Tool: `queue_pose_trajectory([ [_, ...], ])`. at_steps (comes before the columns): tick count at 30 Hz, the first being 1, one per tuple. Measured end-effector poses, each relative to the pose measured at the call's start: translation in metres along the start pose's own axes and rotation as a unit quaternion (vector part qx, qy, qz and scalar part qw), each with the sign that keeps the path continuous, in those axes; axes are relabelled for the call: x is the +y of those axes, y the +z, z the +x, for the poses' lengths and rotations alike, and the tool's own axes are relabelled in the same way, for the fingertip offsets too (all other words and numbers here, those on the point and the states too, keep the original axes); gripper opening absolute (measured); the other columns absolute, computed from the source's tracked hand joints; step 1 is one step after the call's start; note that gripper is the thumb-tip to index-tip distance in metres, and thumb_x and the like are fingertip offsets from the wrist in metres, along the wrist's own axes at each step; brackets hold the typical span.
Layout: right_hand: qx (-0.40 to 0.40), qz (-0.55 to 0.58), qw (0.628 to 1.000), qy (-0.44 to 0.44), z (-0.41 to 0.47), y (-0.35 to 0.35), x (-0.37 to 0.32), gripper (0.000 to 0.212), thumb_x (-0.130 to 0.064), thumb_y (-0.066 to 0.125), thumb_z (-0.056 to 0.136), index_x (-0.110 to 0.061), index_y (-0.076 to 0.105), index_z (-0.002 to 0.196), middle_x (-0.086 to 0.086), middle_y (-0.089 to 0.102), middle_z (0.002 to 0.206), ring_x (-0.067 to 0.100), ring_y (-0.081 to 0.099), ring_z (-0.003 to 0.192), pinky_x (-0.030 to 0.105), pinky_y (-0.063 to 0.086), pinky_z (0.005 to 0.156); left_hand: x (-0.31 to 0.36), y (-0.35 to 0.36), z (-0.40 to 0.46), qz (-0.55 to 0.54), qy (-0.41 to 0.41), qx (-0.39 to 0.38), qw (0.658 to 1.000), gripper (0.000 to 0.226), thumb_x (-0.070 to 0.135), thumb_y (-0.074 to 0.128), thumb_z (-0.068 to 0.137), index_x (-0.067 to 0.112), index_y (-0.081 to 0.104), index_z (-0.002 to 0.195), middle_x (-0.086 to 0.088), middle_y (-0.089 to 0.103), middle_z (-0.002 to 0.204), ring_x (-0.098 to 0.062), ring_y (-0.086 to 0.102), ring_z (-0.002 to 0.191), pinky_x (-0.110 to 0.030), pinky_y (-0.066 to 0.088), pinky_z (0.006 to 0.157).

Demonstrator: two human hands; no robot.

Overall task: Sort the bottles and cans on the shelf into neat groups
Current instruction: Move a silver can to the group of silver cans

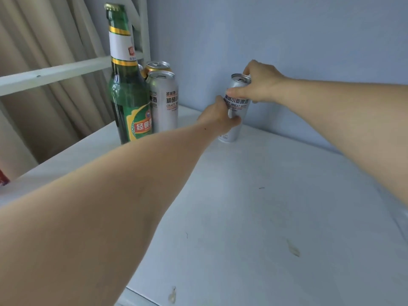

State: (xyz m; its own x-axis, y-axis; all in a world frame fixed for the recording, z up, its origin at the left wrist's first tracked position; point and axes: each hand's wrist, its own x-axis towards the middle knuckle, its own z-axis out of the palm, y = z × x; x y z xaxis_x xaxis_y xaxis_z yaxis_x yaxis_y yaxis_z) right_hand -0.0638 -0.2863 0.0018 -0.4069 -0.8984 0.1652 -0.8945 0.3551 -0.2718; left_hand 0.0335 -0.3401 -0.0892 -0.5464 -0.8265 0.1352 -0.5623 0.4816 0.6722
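While the can (235,111) is held by both hands, left (217,118) low and right (260,85) on top, near the shelf's (242,206) back edge, it could be tipped; the bottle (127,89) could be bumped.

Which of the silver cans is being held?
The lone silver can by the back wall, right of the group. Both the left hand and right hand grip it. The other silver can stands untouched beside the green bottle.
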Motion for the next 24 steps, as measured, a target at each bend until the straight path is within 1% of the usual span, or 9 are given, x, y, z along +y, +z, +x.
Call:
queue_pose_trajectory([
  [3,0.036,0.029,0.999,0.001,-0.009,0.006,-0.003,0.07,-0.049,0.071,0.079,-0.009,0.042,0.128,0.008,0.05,0.125,0.025,0.052,0.097,0.03,0.04,0.075,0.002,0.004,-0.011,0.022,-0.002,0.037,0.999,0.048,0.04,0.059,0.089,0.008,0.038,0.118,-0.011,0.058,0.119,-0.031,0.055,0.111,-0.033,0.038,0.074],
  [6,0.055,0.044,0.998,0.005,-0.026,0.001,0.0,0.064,-0.045,0.07,0.079,-0.009,0.047,0.127,0.007,0.051,0.127,0.026,0.053,0.11,0.03,0.039,0.079,0.008,0.002,-0.026,0.036,0.005,0.037,0.999,0.05,0.043,0.06,0.087,0.009,0.038,0.117,-0.011,0.057,0.12,-0.031,0.055,0.111,-0.035,0.038,0.075],
  [10,0.052,0.042,0.998,-0.003,-0.06,-0.024,0.007,0.046,-0.046,0.07,0.076,-0.008,0.06,0.1,0.008,0.061,0.101,0.029,0.06,0.096,0.031,0.042,0.065,0.029,-0.001,-0.059,0.021,0.011,0.03,0.999,0.053,0.046,0.062,0.086,0.01,0.038,0.116,-0.012,0.054,0.122,-0.033,0.054,0.113,-0.037,0.039,0.077],
  [12,0.045,0.05,0.998,-0.002,-0.078,-0.04,0.011,0.043,-0.046,0.07,0.075,-0.009,0.061,0.093,0.008,0.064,0.098,0.029,0.063,0.09,0.034,0.049,0.071,0.043,-0.004,-0.077,0.012,0.013,0.019,1.0,0.055,0.047,0.062,0.086,0.01,0.038,0.119,-0.012,0.051,0.123,-0.032,0.053,0.114,-0.038,0.041,0.079],
  [14,0.039,0.053,0.998,-0.004,-0.098,-0.056,0.013,0.04,-0.046,0.069,0.074,-0.01,0.063,0.091,0.008,0.067,0.096,0.029,0.065,0.088,0.037,0.052,0.075,0.056,-0.008,-0.096,0.014,0.012,0.007,1.0,0.058,0.048,0.062,0.086,0.01,0.039,0.123,-0.011,0.047,0.124,-0.031,0.053,0.115,-0.038,0.041,0.081],
  [17,0.034,0.054,0.998,-0.001,-0.13,-0.08,0.017,0.04,-0.047,0.069,0.074,-0.012,0.065,0.093,0.007,0.067,0.096,0.028,0.066,0.087,0.041,0.053,0.079,0.077,-0.009,-0.124,0.007,0.022,-0.011,1.0,0.063,0.047,0.068,0.081,0.011,0.039,0.123,-0.01,0.044,0.122,-0.032,0.053,0.111,-0.039,0.043,0.084],
  [19,0.031,0.058,0.998,0.003,-0.153,-0.095,0.022,0.04,-0.045,0.069,0.076,-0.011,0.065,0.096,0.007,0.067,0.099,0.028,0.066,0.088,0.041,0.054,0.08,0.089,-0.008,-0.143,-0.006,0.031,-0.019,0.999,0.066,0.045,0.073,0.077,0.011,0.038,0.121,-0.01,0.047,0.12,-0.032,0.053,0.11,-0.039,0.044,0.083],
  [22,0.028,0.069,0.997,0.013,-0.19,-0.116,0.032,0.039,-0.045,0.07,0.077,-0.013,0.064,0.099,0.005,0.067,0.101,0.025,0.067,0.088,0.04,0.055,0.081,0.107,-0.001,-0.172,-0.029,0.052,-0.019,0.998,0.061,0.043,0.073,0.077,0.011,0.038,0.115,-0.008,0.056,0.112,-0.03,0.055,0.103,-0.037,0.043,0.074],
  [24,0.027,0.076,0.996,0.029,-0.219,-0.131,0.043,0.041,-0.044,0.071,0.077,-0.016,0.063,0.105,0.002,0.066,0.104,0.023,0.067,0.088,0.04,0.056,0.084,0.125,0.005,-0.194,-0.024,0.072,-0.022,0.997,0.059,0.045,0.071,0.078,0.012,0.037,0.114,-0.005,0.056,0.107,-0.029,0.054,0.095,-0.035,0.039,0.068],
])
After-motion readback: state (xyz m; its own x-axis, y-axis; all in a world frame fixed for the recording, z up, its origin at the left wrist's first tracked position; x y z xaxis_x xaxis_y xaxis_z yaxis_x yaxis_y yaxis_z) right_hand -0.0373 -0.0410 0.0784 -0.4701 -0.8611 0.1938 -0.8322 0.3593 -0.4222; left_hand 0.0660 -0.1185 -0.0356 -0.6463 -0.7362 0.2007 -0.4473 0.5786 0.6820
